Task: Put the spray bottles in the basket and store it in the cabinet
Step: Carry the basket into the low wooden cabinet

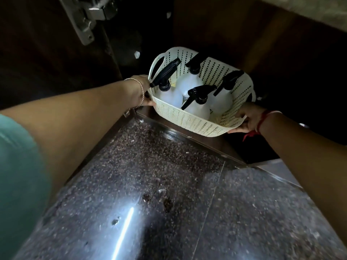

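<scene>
A cream perforated plastic basket [189,122] is held at the mouth of a dark cabinet [281,76], above its front sill. Inside it stand several white spray bottles [219,102] with black trigger heads. My left hand [139,92] grips the basket's left side by the handle loop. Gripping the right rim is my right hand [246,119]. The basket tilts slightly, with its far edge inside the cabinet opening.
The open cabinet door with a metal hinge [88,17] stands at the left. A brown wooden sill [197,139] runs under the basket. Below it lies polished speckled granite floor [150,184]. The cabinet's interior is too dark to make out.
</scene>
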`<action>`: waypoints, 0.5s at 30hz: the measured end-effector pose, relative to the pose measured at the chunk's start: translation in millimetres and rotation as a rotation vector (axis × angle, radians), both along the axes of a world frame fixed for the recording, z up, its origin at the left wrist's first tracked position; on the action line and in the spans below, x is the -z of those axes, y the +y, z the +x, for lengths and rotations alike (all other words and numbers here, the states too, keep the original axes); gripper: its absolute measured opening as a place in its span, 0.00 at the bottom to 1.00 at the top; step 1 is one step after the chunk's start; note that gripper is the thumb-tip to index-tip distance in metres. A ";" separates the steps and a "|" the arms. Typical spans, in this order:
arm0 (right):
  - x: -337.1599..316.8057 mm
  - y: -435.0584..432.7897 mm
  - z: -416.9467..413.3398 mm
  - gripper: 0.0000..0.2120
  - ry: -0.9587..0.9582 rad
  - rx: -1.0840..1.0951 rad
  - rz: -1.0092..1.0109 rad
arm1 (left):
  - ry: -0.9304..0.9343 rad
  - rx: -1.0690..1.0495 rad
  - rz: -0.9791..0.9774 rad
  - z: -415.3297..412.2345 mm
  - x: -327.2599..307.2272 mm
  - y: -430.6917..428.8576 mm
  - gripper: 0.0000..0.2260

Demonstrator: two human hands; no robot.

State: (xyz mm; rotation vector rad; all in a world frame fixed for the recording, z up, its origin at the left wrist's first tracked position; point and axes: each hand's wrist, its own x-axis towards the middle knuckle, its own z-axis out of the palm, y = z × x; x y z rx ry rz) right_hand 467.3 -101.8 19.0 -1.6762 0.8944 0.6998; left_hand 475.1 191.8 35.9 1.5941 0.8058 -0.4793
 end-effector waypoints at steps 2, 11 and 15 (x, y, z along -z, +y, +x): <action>0.9 -1.5 11.0 0.13 -0.014 -0.019 -0.032 | -0.004 -0.028 -0.003 8.7 2.7 0.8 0.14; 0.3 -2.0 27.8 0.19 -0.034 0.013 -0.051 | -0.034 -0.079 -0.049 16.8 4.9 -7.0 0.14; -7.9 7.0 10.6 0.06 -0.040 0.050 0.002 | -0.003 -0.125 -0.112 8.3 8.1 -7.6 0.15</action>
